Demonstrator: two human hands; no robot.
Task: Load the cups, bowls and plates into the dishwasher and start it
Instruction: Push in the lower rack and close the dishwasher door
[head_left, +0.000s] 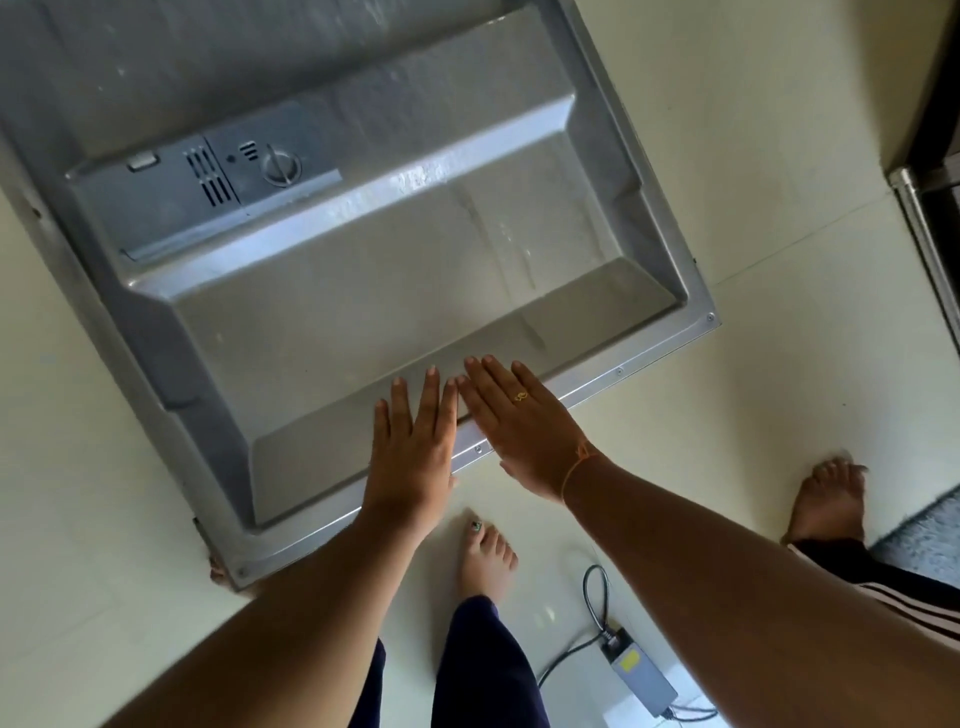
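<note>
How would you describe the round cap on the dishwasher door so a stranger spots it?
Start at the open dishwasher door, the big grey panel at upper left. A darker detergent dispenser sits in its left part. The round cap is at the dispenser's right end: the only circular piece, crossed by a raised bar, unlike the slotted vents and rectangular latch.

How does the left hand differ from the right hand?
The right hand wears a gold ring and an orange wrist thread; the left hand is bare. The left hand's fingers are spread; the right hand's lie closer together. Both are flat over the front edge of the dishwasher door.
</note>
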